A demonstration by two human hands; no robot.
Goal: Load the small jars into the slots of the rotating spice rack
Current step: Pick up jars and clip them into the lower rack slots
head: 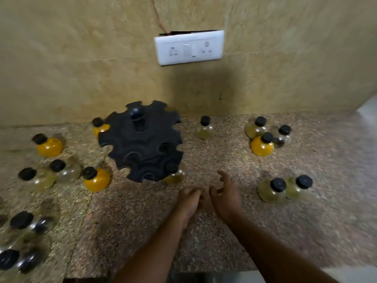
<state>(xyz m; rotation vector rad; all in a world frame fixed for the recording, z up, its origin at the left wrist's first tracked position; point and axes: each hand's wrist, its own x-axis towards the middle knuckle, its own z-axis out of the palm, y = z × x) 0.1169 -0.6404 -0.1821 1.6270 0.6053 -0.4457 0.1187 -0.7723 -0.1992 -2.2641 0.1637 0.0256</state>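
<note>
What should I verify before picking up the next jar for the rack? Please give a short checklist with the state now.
1. Both hands free: left hand and right hand hold nothing: ok.
2. Rack upright on the counter: ok.
3. Empty slots facing the hands: ok.
4. Jar within reach: the pale jar stands upright to the right: ok.
5. Its cap closed tight: cannot tell.

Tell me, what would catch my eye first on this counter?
Probably the black spice rack, standing left of centre near the wall, with one pale jar at its front edge. Bright orange jars glow among the clear ones scattered on both sides. Two bare hands, left and right, hover empty at the middle.
</note>
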